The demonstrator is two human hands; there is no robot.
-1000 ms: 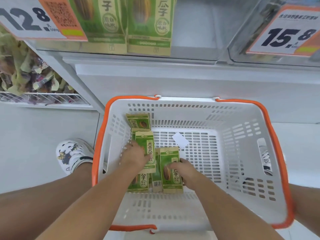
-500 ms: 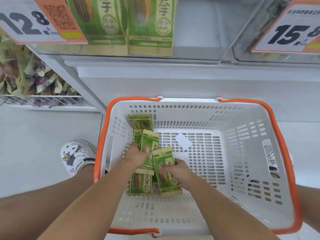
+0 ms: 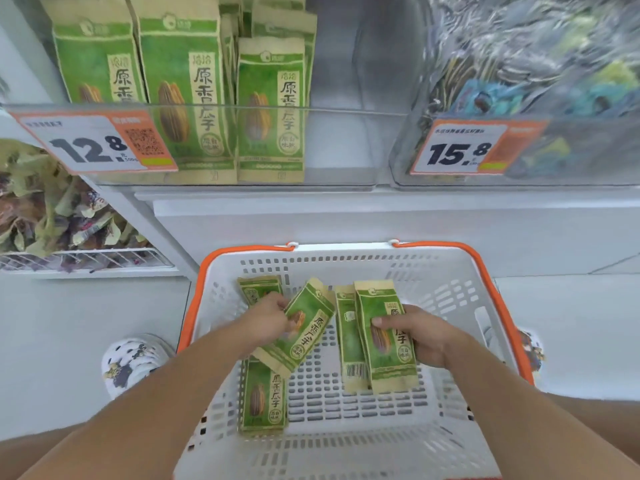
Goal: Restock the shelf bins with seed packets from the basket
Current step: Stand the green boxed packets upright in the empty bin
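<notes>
A white basket with an orange rim (image 3: 478,268) stands on the floor below me. My left hand (image 3: 265,322) grips a green seed packet (image 3: 304,327), tilted, above the basket's left side. My right hand (image 3: 422,336) holds two green packets (image 3: 377,341) upright, lifted off the basket floor. Another packet (image 3: 263,400) lies flat on the basket bottom, and one more (image 3: 258,292) leans at the back left behind my left hand. Above is a clear shelf bin (image 3: 339,147) with several matching green packets (image 3: 183,88) standing in its left half.
A 12.8 price tag (image 3: 93,143) hangs on the bin's front left. To the right sits another clear bin (image 3: 519,98) of blue-green packs with a 15.8 tag (image 3: 474,148). A wire shelf (image 3: 86,261) of mixed snack bags is at lower left. My white shoes (image 3: 133,362) flank the basket.
Both hands have lifted packets off the basket floor and moved apart, the right hand further right. My view has tilted up, showing more of the shelf bins.
</notes>
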